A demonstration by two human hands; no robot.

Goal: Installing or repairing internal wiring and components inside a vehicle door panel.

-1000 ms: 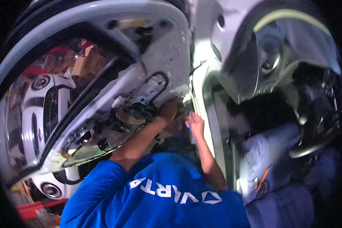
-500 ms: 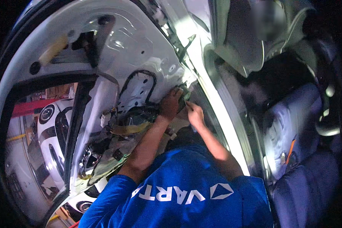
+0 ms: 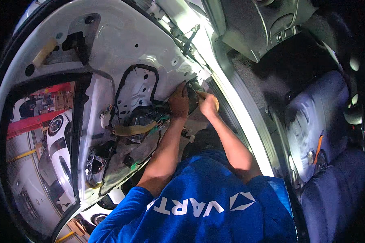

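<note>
Both my hands work at the lower front corner of a white car door (image 3: pixel 109 36) whose inner trim is off. My left hand (image 3: pixel 179 101) is closed against a dark rounded part (image 3: pixel 195 86) near the door's hinge edge; its fingertips are partly hidden. Just right of it, my right hand (image 3: pixel 208 106) has its fingers pinched together at that same part. Whatever sits in that pinch is too small to make out. Below the left wrist, loose wires (image 3: pixel 163 118) and a yellowish strip (image 3: pixel 134 129) hang on the door's inner panel.
The brightly lit door sill (image 3: pixel 239 117) runs along my right. Beyond it are a dark blue seat (image 3: pixel 332 121) with an orange strap (image 3: pixel 318 149). A door check strap (image 3: pixel 191 39) bridges door and body. Through the window (image 3: pixel 36 154) another white car (image 3: pixel 60 141) shows.
The view has shifted slightly, so door and cabin appear moved. Both hands stay at the dark part; my right hand has turned, its fingers now nearer to it.
</note>
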